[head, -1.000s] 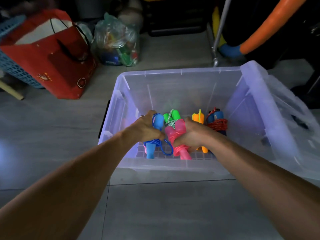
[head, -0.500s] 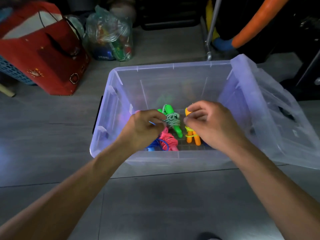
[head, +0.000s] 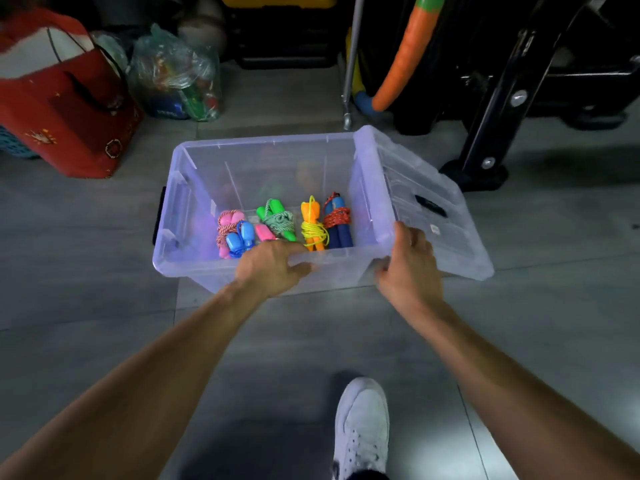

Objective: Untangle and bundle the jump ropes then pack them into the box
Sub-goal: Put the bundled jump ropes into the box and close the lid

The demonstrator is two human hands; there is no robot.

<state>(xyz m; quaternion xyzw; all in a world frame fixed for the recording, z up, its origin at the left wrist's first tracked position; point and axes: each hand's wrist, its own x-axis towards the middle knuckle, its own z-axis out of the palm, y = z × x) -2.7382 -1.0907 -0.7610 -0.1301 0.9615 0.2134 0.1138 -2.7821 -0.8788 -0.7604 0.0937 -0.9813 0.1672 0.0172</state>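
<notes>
My clear plastic box (head: 194, 188) sits on the grey tile floor (head: 86, 254) right in front of me, at 12 o'clock. All the jump ropes I can see are inside it, lying in a row on the bottom. Each one looks wound up into its own little bundle. From 9 o'clock to 3 o'clock there is a pink rope bundle (head: 227, 223), a blue rope bundle (head: 240, 239), a green rope bundle (head: 278, 218), an orange and yellow rope bundle (head: 311, 223), and a dark blue bundle with red cord (head: 336, 220).

My left hand (head: 273, 268) rests at the near edge of the box. Its fingers are loose and spread, and it holds nothing. My right hand (head: 408, 265) is at the near right corner, at about 1 o'clock. Its fingers reach toward the clear plastic lid (head: 433, 202), which leans against the right side of the box. I cannot tell if it has grabbed the lid or only touches it.

I see no loose rope on the floor. So I think the untangling, the bundling and the packing are done. What may be left is to put the lid on top.

My white shoe (head: 362, 427) is down at 6 o'clock. A red bag (head: 69, 109) stands at 10 o'clock.
</notes>
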